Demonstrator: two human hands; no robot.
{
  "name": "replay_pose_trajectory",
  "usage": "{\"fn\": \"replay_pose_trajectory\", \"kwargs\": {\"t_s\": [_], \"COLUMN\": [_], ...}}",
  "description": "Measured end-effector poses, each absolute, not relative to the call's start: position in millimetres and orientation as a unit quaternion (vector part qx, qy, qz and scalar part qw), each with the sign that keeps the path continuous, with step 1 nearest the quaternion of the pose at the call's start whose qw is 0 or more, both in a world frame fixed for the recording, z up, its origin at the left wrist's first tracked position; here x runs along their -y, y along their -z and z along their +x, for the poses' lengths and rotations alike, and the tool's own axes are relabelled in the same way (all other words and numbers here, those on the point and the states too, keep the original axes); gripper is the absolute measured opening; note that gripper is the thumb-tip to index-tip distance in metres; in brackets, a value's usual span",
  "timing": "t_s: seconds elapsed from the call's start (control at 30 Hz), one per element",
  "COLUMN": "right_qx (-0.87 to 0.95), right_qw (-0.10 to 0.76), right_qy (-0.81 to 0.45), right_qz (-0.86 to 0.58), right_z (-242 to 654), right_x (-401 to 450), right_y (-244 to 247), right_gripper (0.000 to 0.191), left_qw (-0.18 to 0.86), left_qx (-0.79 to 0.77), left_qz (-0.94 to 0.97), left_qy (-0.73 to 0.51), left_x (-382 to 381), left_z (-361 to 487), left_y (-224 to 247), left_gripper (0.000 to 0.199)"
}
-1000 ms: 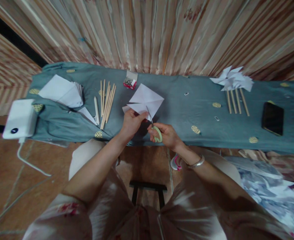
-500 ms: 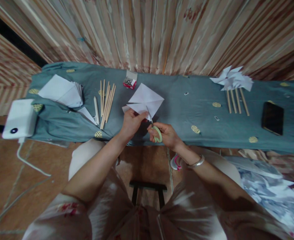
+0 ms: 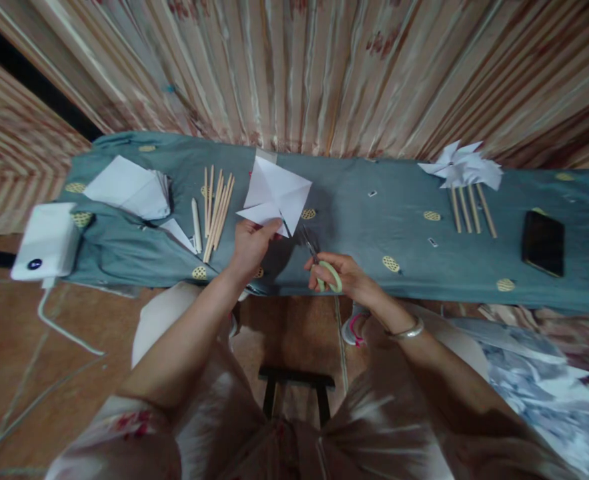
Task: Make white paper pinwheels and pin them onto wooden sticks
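A white paper square (image 3: pixel 280 187) with slits cut in from its corners is pinched at its lower edge by my left hand (image 3: pixel 252 245). It is raised over the cloth-covered bench. My right hand (image 3: pixel 338 273) grips green-handled scissors (image 3: pixel 330 279), whose blades are parted and point up and left, apart from the paper. Behind the paper, the small box is mostly hidden, with only its pale flap (image 3: pixel 266 156) showing. Wooden sticks (image 3: pixel 219 213) lie left of my left hand.
A stack of white paper (image 3: pixel 124 188) and a white device (image 3: pixel 44 240) with a cable are at the left. Paper pinwheels on sticks (image 3: pixel 461 167) and a black phone (image 3: pixel 543 241) lie right on the green cloth (image 3: pixel 364 227).
The scissors have come out of the paper and moved slightly right and down with my right hand. My left hand has shifted left with the paper, which now covers most of the small box.
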State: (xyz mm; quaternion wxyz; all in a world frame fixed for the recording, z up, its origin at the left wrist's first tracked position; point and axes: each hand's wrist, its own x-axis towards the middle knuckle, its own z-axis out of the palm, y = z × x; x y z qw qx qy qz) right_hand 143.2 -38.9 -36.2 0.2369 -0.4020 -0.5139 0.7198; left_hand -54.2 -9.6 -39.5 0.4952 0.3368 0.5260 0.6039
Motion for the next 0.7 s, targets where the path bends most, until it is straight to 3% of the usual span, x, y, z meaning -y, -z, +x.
{"fn": "replay_pose_trajectory", "kwargs": {"t_s": [0.13, 0.4, 0.7], "right_qx": [0.516, 0.501, 0.478], "right_qw": [0.257, 0.405, 0.468], "right_qy": [-0.694, -0.584, -0.566], "right_qz": [-0.431, -0.493, -0.481], "right_z": [157.5, 170.1, 161.4], "right_x": [34.1, 11.4, -7.1], "right_y": [33.9, 35.0, 31.5], "right_gripper": [0.053, 0.053, 0.050], "left_qw": [0.487, 0.511, 0.559], "left_qx": [-0.531, -0.539, -0.508], "left_qz": [0.335, 0.366, 0.472], "left_qy": [-0.608, -0.560, -0.455], "left_x": [10.7, 17.2, 22.0], "left_z": [-58.5, -57.8, -52.4], "left_y": [40.6, 42.8, 46.3], "left_gripper": [0.022, 0.018, 0.016]}}
